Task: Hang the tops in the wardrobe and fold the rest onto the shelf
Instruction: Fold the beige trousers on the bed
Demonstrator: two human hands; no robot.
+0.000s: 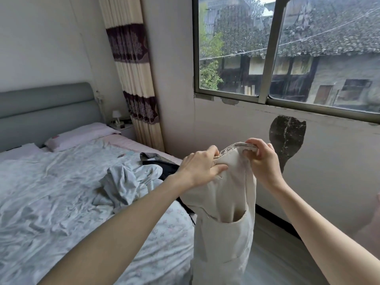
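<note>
A beige pair of trousers (224, 219) with an elastic waistband and a patch pocket hangs in the air in front of me, beside the bed. My left hand (200, 168) grips the waistband at its left end. My right hand (261, 159) pinches the waistband at its right end, a little higher. The legs drop out of view at the bottom. On the bed lie a crumpled light grey garment (125, 182) and a dark garment (162, 167) partly behind my left wrist. No wardrobe or shelf is in view.
The bed (61, 202) with a pale floral sheet fills the left, with pillows and a grey headboard (47, 112). A bedside table with a small lamp (116, 117) and a curtain (133, 79) stand in the corner. A window (287, 54) and wall close the right; a narrow floor strip runs between.
</note>
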